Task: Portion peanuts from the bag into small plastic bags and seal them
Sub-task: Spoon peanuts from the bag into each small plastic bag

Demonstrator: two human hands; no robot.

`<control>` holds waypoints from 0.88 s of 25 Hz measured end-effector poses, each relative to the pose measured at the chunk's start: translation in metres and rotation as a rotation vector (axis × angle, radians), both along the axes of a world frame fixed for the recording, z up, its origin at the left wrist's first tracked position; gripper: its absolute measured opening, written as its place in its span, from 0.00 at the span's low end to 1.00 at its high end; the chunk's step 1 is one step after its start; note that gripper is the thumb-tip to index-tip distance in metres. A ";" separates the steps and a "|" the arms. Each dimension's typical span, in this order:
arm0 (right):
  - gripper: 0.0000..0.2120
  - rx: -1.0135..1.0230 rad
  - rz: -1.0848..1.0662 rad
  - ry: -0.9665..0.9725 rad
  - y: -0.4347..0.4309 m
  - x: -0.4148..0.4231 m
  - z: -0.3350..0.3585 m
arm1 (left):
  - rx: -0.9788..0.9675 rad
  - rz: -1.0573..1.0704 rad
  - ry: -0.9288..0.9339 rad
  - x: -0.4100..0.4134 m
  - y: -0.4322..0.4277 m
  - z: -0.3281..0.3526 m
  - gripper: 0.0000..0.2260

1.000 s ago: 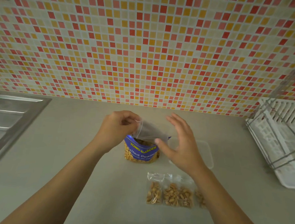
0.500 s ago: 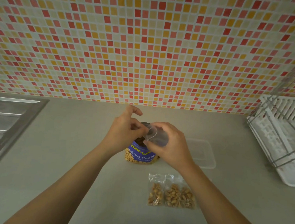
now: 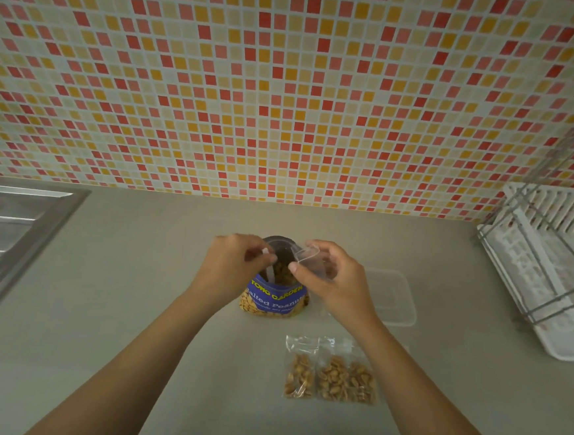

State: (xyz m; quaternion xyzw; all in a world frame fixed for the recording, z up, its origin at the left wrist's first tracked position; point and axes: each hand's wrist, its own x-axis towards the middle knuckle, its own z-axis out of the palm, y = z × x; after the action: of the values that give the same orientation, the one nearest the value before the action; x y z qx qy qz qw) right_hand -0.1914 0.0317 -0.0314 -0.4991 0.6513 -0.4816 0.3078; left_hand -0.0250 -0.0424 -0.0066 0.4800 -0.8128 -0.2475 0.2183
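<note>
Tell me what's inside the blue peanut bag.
Peanuts show through the open mouth of the blue bag. How deep they go is hidden by its walls and the left hand.

A blue plastic peanut pouch [image 3: 274,300] with yellow and white lettering is standing upright on the grey counter [image 3: 134,308], its round mouth gaping open and showing peanuts inside. A small clear plastic bag [image 3: 311,258], empty, is hanging tilted over the right edge of that mouth, pinched by the right hand [image 3: 335,283]. Nearer the person, little clear bags filled with peanuts [image 3: 331,375] are lying flat side by side, touching (two, perhaps three).
</note>
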 end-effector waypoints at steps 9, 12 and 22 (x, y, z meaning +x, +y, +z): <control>0.19 0.058 -0.006 -0.076 -0.007 -0.003 -0.006 | -0.760 -0.383 -0.348 0.004 -0.013 0.010 0.08; 0.20 0.087 -0.002 -0.063 -0.007 -0.007 -0.006 | -0.713 -0.438 -0.440 0.006 -0.020 -0.001 0.04; 0.24 0.131 -0.012 -0.116 -0.007 -0.005 -0.003 | -0.521 -0.079 -0.448 0.002 -0.006 -0.014 0.08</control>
State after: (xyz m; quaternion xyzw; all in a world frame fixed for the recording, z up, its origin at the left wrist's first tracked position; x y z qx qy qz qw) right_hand -0.1968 0.0246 -0.0344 -0.4453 0.6655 -0.4679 0.3740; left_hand -0.0233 -0.0487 -0.0204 0.4188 -0.8944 0.0716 0.1400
